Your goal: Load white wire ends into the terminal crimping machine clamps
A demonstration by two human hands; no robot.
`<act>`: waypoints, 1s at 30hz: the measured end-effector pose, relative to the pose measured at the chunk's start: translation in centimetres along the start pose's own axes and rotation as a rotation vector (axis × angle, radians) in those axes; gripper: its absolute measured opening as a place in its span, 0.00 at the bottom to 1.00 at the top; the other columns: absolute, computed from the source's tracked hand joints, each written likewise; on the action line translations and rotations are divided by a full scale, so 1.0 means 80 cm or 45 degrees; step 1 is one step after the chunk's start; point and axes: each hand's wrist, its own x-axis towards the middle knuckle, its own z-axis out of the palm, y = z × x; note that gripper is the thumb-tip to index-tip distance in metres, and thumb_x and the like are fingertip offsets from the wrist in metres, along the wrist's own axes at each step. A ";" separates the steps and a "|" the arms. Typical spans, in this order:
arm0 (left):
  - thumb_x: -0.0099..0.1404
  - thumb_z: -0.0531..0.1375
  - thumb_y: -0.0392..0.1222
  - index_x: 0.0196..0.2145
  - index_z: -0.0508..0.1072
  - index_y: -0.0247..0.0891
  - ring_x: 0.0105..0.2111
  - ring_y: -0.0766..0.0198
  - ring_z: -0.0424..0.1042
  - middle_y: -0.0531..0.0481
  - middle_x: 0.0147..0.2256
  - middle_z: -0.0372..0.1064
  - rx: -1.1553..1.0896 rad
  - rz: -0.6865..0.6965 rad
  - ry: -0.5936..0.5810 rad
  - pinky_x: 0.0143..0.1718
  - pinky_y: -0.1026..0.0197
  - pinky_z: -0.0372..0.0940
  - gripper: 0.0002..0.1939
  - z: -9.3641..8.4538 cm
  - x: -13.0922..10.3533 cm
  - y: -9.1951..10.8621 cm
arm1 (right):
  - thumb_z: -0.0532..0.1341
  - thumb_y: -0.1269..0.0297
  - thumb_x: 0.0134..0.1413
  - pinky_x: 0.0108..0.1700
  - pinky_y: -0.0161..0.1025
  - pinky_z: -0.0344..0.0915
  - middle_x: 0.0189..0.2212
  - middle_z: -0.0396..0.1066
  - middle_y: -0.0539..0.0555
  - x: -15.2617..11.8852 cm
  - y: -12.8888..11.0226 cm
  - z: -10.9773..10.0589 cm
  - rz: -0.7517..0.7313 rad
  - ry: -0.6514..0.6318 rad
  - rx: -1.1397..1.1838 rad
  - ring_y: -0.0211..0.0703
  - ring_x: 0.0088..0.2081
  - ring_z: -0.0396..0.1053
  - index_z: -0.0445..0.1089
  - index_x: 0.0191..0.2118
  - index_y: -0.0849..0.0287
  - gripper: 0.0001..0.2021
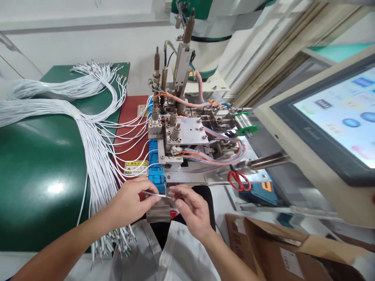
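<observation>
My left hand (133,198) pinches a white cable (160,195) between thumb and fingertips, close to one end. The cable lies roughly level, pointing right, just in front of the blue clamp blocks (156,179) of a bench machine. My right hand (191,208) has its thumb and fingers curled about the cable's thin, greenish end; the exact contact is too small to make out. Several white cables run from the bundle (96,168) on the left into the row of blue blocks.
A green table (41,168) carries the cable bundles. Metal cylinders and a plate (187,130) stand above the blocks. Red-handled scissors (239,180) hang at the machine's front right. A touch screen (336,113) juts in at right, over a cardboard box (272,249).
</observation>
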 end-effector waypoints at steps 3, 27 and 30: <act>0.59 0.58 0.38 0.42 0.70 0.41 0.29 0.67 0.69 0.54 0.28 0.70 -0.038 0.053 0.122 0.33 0.66 0.64 0.12 0.013 0.001 -0.008 | 0.59 0.71 0.49 0.34 0.38 0.66 0.30 0.71 0.54 0.012 -0.013 0.005 -0.122 0.015 -0.147 0.40 0.31 0.68 0.71 0.36 0.56 0.07; 0.62 0.53 0.40 0.31 0.72 0.35 0.26 0.68 0.68 0.52 0.26 0.70 -0.365 -0.054 0.309 0.29 0.68 0.63 0.09 0.044 0.008 -0.010 | 0.60 0.66 0.48 0.28 0.33 0.61 0.22 0.65 0.49 0.035 -0.004 0.042 0.182 0.313 0.110 0.36 0.25 0.63 0.68 0.23 0.60 0.07; 0.63 0.52 0.41 0.32 0.70 0.35 0.26 0.68 0.68 0.52 0.26 0.68 -0.452 -0.092 0.335 0.28 0.68 0.63 0.10 0.051 0.009 -0.014 | 0.59 0.65 0.48 0.26 0.33 0.61 0.21 0.64 0.48 0.036 -0.003 0.051 0.260 0.340 0.240 0.35 0.24 0.62 0.68 0.23 0.60 0.08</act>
